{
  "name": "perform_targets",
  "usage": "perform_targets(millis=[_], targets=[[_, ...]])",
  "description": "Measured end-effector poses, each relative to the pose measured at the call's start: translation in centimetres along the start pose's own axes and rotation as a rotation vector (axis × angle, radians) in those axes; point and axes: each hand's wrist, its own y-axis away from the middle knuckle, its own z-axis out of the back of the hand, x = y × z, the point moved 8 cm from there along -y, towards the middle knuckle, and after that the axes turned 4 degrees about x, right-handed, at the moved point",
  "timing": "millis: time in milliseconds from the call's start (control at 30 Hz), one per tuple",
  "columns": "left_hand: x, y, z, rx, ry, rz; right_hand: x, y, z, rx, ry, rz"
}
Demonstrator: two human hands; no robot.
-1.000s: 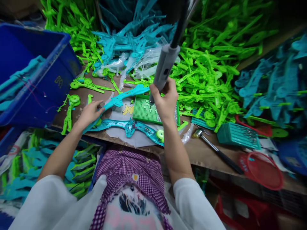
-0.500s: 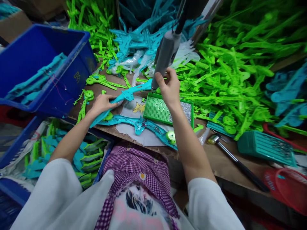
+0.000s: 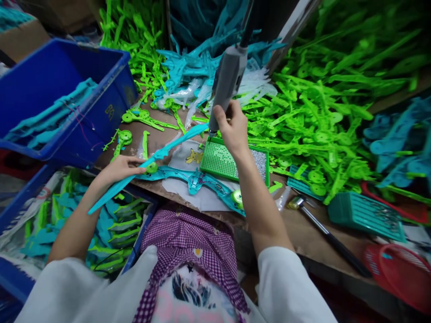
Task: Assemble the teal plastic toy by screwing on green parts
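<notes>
My left hand (image 3: 123,169) is closed on a long curved blue plastic part (image 3: 158,154), which slants up to the right with its narrow edge toward me. My right hand (image 3: 233,128) grips a grey electric screwdriver (image 3: 226,76) that hangs from above, tip pointing down. The far end of the blue part reaches close to that tip; whether they touch I cannot tell. Below the tip lies a green perforated tray (image 3: 215,157) with small silvery screws (image 3: 258,162) at its right side. A second blue bow-shaped half (image 3: 194,181) with a round green piece (image 3: 237,197) rests along the front edge.
A blue bin (image 3: 114,85) holding blue parts stands at left, and another crate (image 3: 139,240) of blue and green parts sits lower. Green plastic parts (image 3: 303,121) pile up at right. A hammer (image 3: 325,231), a teal basket (image 3: 365,215) and a red basket (image 3: 400,273) are at front right.
My left hand has moved left and toward me, drawing the blue part along and turning it edge-on. My right hand and the screwdriver have shifted slightly left and down.
</notes>
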Motion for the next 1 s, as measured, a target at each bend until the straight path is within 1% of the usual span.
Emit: perform_targets(millis=[133, 200, 267, 333, 367, 433, 467, 533, 600, 633, 700, 767, 800, 900, 1000], targets=[[1.8, 2.1, 0.8, -0.14, -0.01, 0.028, -0.6, 0.8, 0.9, -0.034, 0.051, -0.009], [2.2, 4.0, 1.2, -0.241, -0.076, 0.032, -0.3, 1.0, 1.7, -0.056, 0.074, -0.009], [2.0, 6.3, 1.2, -0.348, -0.135, -0.007, 0.7, 2.0, 2.9, -0.102, 0.102, -0.012], [1.3, 8.7, 0.5, -0.426, -0.161, -0.109, 2.1, 4.3, 4.1, -0.143, 0.113, -0.047], [0.9, 9.7, -0.1, -0.433, -0.167, -0.175, 2.6, 5.9, 4.5, -0.136, 0.098, -0.085], [-0.2, 10.7, -1.4, -0.398, -0.178, -0.311, 3.1, 9.4, 4.5, -0.054, 0.034, -0.15], [-0.8, 10.7, -1.8, -0.373, -0.187, -0.374, 3.1, 11.1, 4.3, 0.003, 0.008, -0.18], [-2.6, 9.6, -2.2, -0.329, -0.21, -0.484, 2.5, 14.1, 4.4, 0.046, 0.003, -0.242], [-4.9, 7.3, -2.3, -0.251, -0.241, -0.581, 1.5, 16.3, 5.4, 0.023, 0.067, -0.287], [-6.2, 5.8, -2.4, -0.199, -0.256, -0.619, 1.1, 17.1, 6.0, 0.012, 0.115, -0.298], [-8.9, 2.8, -3.1, -0.049, -0.292, -0.683, 0.6, 18.3, 7.4, 0.019, 0.21, -0.302], [-11.2, 0.2, -4.1, 0.082, -0.32, -0.715, 0.5, 19.4, 8.9, 0.03, 0.278, -0.304], [-12.1, -0.9, -4.6, 0.128, -0.32, -0.72, 0.7, 20.0, 9.6, 0.023, 0.296, -0.306], [-13.5, -3.2, -6.3, 0.226, -0.315, -0.734, 1.3, 21.7, 11.4, -0.025, 0.299, -0.33], [-13.2, -4.6, -7.9, 0.309, -0.28, -0.746, 1.8, 22.7, 11.7, -0.036, 0.311, -0.347]])
